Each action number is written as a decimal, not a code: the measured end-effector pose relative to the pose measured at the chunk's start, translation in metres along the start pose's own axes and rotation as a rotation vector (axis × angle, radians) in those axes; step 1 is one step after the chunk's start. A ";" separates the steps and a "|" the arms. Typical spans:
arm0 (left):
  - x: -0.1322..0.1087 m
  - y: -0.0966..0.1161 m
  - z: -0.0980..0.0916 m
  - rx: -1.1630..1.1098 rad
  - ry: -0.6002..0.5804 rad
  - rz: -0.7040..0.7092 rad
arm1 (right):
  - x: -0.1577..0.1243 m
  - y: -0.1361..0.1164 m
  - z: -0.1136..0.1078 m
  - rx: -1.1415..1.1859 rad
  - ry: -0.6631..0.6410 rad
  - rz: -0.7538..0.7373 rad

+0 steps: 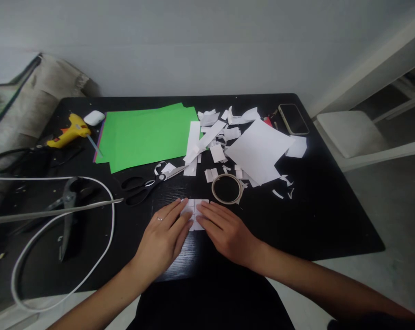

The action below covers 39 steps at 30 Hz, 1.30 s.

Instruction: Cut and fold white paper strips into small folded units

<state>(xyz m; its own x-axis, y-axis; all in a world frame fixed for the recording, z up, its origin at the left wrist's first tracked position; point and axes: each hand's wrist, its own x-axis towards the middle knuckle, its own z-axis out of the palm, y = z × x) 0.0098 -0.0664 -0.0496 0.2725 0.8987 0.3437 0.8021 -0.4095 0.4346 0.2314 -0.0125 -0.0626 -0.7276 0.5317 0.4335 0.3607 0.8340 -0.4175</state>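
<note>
A small white piece of paper (196,225) with creases or lines lies flat on the black table in front of me. My left hand (164,236) rests on its left part, fingers stretched out, with a ring on one finger. From the other side, my right hand (228,231) lays its extended fingers over the right part. Both hands cover much of the sheet. Just beyond them are black-handled scissors (139,183), blades pointing right, and a thin roll of tape (228,202) lying flat.
Green sheets (149,137), white paper scraps (217,153) and a larger white sheet (259,146) lie behind. A yellow glue gun (72,132) and white case (94,118) are back left, a phone (293,119) back right. Pliers (68,201) and a looped white cable (112,220) lie left.
</note>
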 end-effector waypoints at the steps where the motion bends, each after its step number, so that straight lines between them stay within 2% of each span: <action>1: 0.000 0.000 0.000 -0.003 -0.003 0.001 | 0.001 0.000 0.000 0.010 -0.002 0.007; 4: 0.000 -0.002 -0.002 -0.012 -0.023 0.010 | 0.004 0.001 -0.004 0.047 -0.012 0.025; 11: -0.004 -0.014 -0.015 -0.009 -0.188 0.097 | 0.011 0.001 -0.011 0.069 -0.035 0.047; 14: -0.006 -0.021 -0.023 0.019 -0.185 0.138 | 0.011 0.003 -0.011 0.084 -0.038 0.035; 17: -0.007 -0.027 -0.033 -0.033 -0.132 0.161 | 0.012 0.005 -0.013 0.117 -0.046 0.024; 19: -0.004 -0.028 -0.040 -0.095 -0.089 0.092 | 0.011 0.005 -0.015 0.145 -0.059 0.004; 22: 0.013 -0.027 -0.048 -0.212 -0.021 -0.169 | 0.011 0.005 -0.020 0.191 -0.061 -0.020; 24: 0.031 -0.027 -0.050 -0.309 -0.019 -0.336 | 0.012 0.005 -0.024 0.224 -0.020 -0.020; 26: 0.053 -0.029 -0.048 -0.370 -0.041 -0.398 | 0.015 0.009 -0.030 0.233 0.040 0.017; 28: 0.074 -0.032 -0.043 -0.399 -0.136 -0.403 | 0.021 0.017 -0.036 0.180 0.068 0.109; 30: 0.091 -0.037 -0.034 -0.367 -0.272 -0.399 | 0.028 0.027 -0.043 0.070 0.021 0.231; 32: 0.101 -0.041 -0.024 -0.326 -0.325 -0.368 | 0.035 0.036 -0.049 -0.042 -0.112 0.338; 35: 0.104 -0.043 -0.011 -0.258 -0.285 -0.305 | 0.040 0.044 -0.053 -0.116 -0.287 0.424; 37: 0.101 -0.044 -0.008 -0.228 -0.193 -0.285 | 0.042 0.046 -0.053 -0.123 -0.325 0.444; 39: 0.097 -0.043 -0.012 -0.208 -0.127 -0.283 | 0.042 0.046 -0.052 -0.118 -0.308 0.443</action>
<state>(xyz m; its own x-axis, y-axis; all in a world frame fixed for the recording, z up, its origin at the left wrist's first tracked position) -0.0044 0.0363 -0.0251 0.1300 0.9879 0.0852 0.7339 -0.1536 0.6617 0.2477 0.0562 -0.0226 -0.6220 0.7826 -0.0240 0.7212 0.5607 -0.4069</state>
